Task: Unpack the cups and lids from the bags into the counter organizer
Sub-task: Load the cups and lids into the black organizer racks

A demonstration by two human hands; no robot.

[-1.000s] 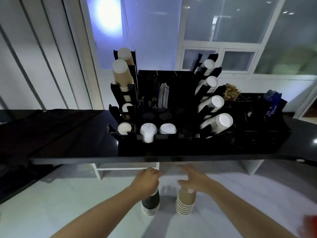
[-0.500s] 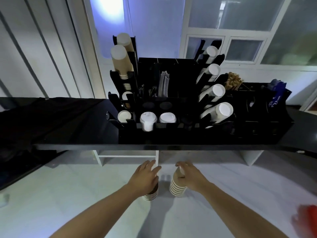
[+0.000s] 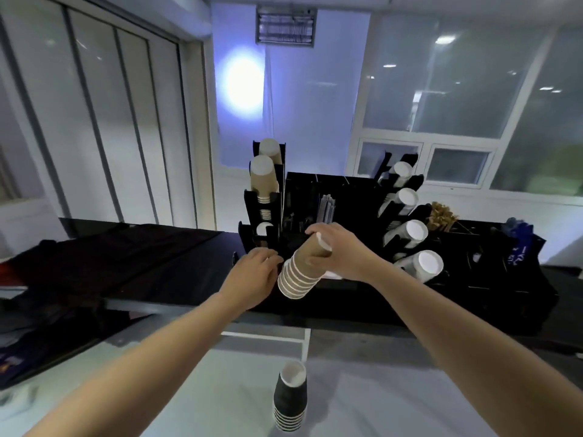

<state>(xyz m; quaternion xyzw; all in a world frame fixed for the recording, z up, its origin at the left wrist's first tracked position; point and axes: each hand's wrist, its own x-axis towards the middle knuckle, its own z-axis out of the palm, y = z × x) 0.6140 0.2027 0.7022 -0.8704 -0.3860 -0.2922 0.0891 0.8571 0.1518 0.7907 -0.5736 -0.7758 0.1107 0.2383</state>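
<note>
Now the right hand (image 3: 339, 252) clamps the brown cup stack (image 3: 303, 269), tilted rims-down toward the organizer (image 3: 473, 279) slots for loading; left hand (image 3: 255, 274) steadies its rims, grip unclear. Black cups (image 3: 290, 402) wait at six o'clock.

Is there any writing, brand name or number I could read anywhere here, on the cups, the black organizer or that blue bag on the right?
No text here can be read.
Blue bag: a pale printed mark, too blurred to read.
Brown cups in the right hand: plain, no print visible.
Black cups on the floor: no print visible.
Black organizer: no label visible.
Wall vent: only slats, no lettering.
</note>
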